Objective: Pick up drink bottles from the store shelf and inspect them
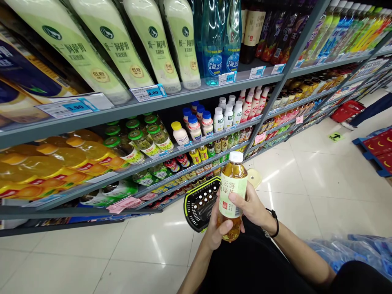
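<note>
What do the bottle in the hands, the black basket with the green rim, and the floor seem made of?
Bottle: probably glossy plastic, being see-through and shiny, though glass is possible. Basket: likely moulded plastic, judging by its perforated wall. Floor: polished tile, perhaps ceramic; straight joints and bright reflections show.

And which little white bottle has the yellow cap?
The leftmost little white bottle, beside the green-capped bottles; the next white bottles have blue caps.

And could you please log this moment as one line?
left hand: holds tea bottle; right hand: holds tea bottle; cap: on; basket: beside shelves
</note>
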A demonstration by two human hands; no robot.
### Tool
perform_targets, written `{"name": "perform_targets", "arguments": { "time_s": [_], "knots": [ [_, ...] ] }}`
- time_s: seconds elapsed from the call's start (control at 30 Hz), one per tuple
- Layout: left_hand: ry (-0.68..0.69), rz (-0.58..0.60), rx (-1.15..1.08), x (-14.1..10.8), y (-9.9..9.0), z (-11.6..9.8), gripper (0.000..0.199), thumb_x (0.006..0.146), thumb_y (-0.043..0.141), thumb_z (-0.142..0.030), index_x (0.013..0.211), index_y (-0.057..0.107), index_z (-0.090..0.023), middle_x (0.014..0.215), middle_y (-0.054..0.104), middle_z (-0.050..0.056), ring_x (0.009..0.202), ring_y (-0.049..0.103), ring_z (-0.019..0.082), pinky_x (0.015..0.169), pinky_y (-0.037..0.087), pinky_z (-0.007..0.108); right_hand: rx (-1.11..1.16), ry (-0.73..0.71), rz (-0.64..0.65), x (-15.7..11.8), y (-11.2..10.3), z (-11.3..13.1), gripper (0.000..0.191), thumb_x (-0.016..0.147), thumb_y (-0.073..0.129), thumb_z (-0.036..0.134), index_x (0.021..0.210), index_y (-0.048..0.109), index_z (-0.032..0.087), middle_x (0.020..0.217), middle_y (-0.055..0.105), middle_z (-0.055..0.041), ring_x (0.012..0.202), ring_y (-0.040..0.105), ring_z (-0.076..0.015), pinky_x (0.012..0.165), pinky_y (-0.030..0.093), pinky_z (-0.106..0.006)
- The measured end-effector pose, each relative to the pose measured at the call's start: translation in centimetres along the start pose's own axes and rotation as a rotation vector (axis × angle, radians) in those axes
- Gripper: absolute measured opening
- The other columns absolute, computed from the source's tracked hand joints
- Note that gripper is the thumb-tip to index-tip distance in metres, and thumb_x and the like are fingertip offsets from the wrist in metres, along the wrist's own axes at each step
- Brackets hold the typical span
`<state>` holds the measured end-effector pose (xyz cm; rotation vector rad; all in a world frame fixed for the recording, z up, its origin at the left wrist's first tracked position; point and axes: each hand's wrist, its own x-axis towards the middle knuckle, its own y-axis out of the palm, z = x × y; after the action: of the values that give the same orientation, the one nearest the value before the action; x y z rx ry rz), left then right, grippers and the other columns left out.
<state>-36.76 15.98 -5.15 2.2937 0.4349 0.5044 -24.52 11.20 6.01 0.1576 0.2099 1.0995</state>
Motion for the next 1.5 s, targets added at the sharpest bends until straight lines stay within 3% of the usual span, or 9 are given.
{"name": "perform_targets", "arguments": {
  "time_s": [0.27, 0.5, 0.63, 0.77, 0.9, 1.03, 1.13, 1.3, 1.5],
  "knots": [
    [-0.041, -0.031, 0.066, -0.3, -0.2, 0.9, 0.076, 0.090, 0.070, -0.052, 0.149, 0.035, -0.019, 0.082, 0.070, 0.005, 0.060, 0.069, 0.021, 0.056, 0.052, 0.031, -0.045, 0.024, -0.045, -0.5, -0.3, -0.4, 0.064, 0.080, 0.080, 0.066, 0.117, 0.060, 0.018, 0.106, 0.073, -0.0100, 0.090, 0.073, -0.0232, 0.079, 0.062, -0.035],
    [-0.077, -0.018, 0.071, -0.6, -0.2, 0.9, 0.091, 0.087, 0.072, -0.055, 0.157, 0.024, -0.021, 0.092, 0.071, 0.008, 0.058, 0.068, 0.019, 0.056, 0.053, 0.031, -0.069, -0.029, -0.016, -1.0, -0.3, -0.1, 0.060, 0.083, 0.079, 0.064, 0.118, 0.058, 0.019, 0.107, 0.072, -0.0103, 0.089, 0.072, -0.0231, 0.075, 0.061, -0.034],
    [-0.065, 0.025, 0.065, -0.3, -0.2, 0.7, 0.088, 0.087, 0.074, -0.053, 0.155, 0.026, -0.021, 0.088, 0.071, 0.007, 0.061, 0.069, 0.021, 0.059, 0.055, 0.032, -0.087, -0.064, -0.056, -1.2, -0.1, -0.5, 0.061, 0.081, 0.079, 0.065, 0.114, 0.058, 0.019, 0.105, 0.071, -0.0113, 0.090, 0.070, -0.0239, 0.073, 0.061, -0.034],
    [-0.129, 0.081, 0.098, 0.3, 0.1, 0.1, 0.100, 0.079, 0.083, -0.052, 0.157, 0.026, -0.024, 0.110, 0.071, 0.015, 0.075, 0.073, 0.024, 0.068, 0.059, 0.037, -0.123, -0.164, -0.066, -1.3, 0.1, -0.8, 0.060, 0.078, 0.077, 0.070, 0.106, 0.058, 0.019, 0.101, 0.072, -0.0125, 0.090, 0.068, -0.0252, 0.067, 0.059, -0.033],
    [-0.212, 0.009, 0.129, 0.3, 0.3, -0.5, 0.121, 0.070, 0.089, -0.055, 0.164, 0.018, -0.027, 0.130, 0.066, 0.021, 0.086, 0.074, 0.028, 0.074, 0.061, 0.041, -0.157, -0.209, -0.101, -1.3, 0.3, -0.8, 0.059, 0.078, 0.077, 0.070, 0.105, 0.056, 0.021, 0.099, 0.072, -0.0112, 0.084, 0.068, -0.0244, 0.070, 0.060, -0.036],
    [-0.143, -0.065, 0.174, 0.1, -0.3, -0.7, 0.109, 0.067, 0.092, -0.049, 0.158, 0.038, -0.022, 0.149, 0.056, 0.021, 0.129, 0.061, 0.039, 0.109, 0.051, 0.053, -0.167, -0.242, -0.080, -1.0, 0.5, -1.0, 0.060, 0.077, 0.079, 0.066, 0.109, 0.059, 0.020, 0.100, 0.071, -0.0113, 0.084, 0.066, -0.0236, 0.071, 0.059, -0.036],
    [-0.122, -0.087, 0.207, -0.1, -0.8, -0.7, 0.099, 0.067, 0.092, -0.046, 0.151, 0.048, -0.018, 0.148, 0.057, 0.021, 0.137, 0.055, 0.041, 0.119, 0.040, 0.057, -0.182, -0.259, -0.031, -0.8, 0.6, -1.1, 0.056, 0.078, 0.079, 0.061, 0.111, 0.060, 0.019, 0.098, 0.070, -0.0105, 0.084, 0.066, -0.0231, 0.072, 0.059, -0.035],
    [-0.115, -0.076, 0.161, -0.2, -0.5, -0.2, 0.090, 0.071, 0.090, -0.046, 0.147, 0.050, -0.018, 0.140, 0.063, 0.020, 0.127, 0.063, 0.037, 0.112, 0.049, 0.053, -0.145, -0.210, -0.061, -0.9, 0.7, -1.3, 0.062, 0.076, 0.080, 0.066, 0.112, 0.058, 0.020, 0.100, 0.071, -0.0104, 0.083, 0.067, -0.0228, 0.072, 0.059, -0.036],
    [-0.218, 0.004, 0.103, 0.6, 0.6, -0.6, 0.090, 0.076, 0.086, -0.049, 0.150, 0.044, -0.020, 0.112, 0.072, 0.015, 0.088, 0.072, 0.027, 0.080, 0.061, 0.042, -0.111, -0.186, -0.109, -1.1, 0.3, -1.5, 0.057, 0.078, 0.080, 0.063, 0.108, 0.058, 0.019, 0.097, 0.072, -0.0104, 0.081, 0.067, -0.0223, 0.069, 0.058, -0.034]
  ]
}}
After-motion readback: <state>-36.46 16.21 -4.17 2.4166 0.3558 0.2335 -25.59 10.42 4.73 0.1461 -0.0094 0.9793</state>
